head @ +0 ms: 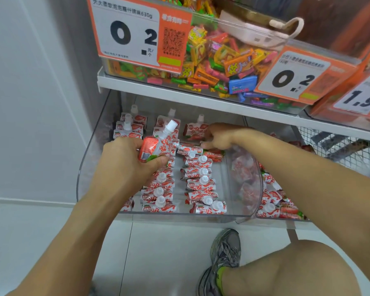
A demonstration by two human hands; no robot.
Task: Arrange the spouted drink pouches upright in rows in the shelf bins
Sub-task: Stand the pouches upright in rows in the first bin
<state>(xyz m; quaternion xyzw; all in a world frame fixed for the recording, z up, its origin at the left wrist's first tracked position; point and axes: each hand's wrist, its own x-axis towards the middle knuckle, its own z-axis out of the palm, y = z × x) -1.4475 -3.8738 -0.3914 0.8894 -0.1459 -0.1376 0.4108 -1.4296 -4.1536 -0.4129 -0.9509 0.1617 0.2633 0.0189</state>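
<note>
A clear plastic shelf bin (88, 159) on the lower shelf holds several red-and-white spouted drink pouches (198, 184) standing in rows, white caps up. My left hand (124, 161) grips one pouch (156, 144) above the middle row, tilted, its spout pointing up and to the right. My right hand (220, 135) reaches deeper into the bin, its fingers touching pouches near the back of the right row. Whether it holds one I cannot tell. A second bin (259, 189) to the right holds more of the same pouches, lying jumbled.
The shelf above (179, 90) carries clear bins of colourful wrapped sweets (222, 58) with orange price cards. A wire basket (340, 146) stands at the right of the lower shelf. A white wall closes the left side. My knee and grey shoe (224, 255) are on the tiled floor below.
</note>
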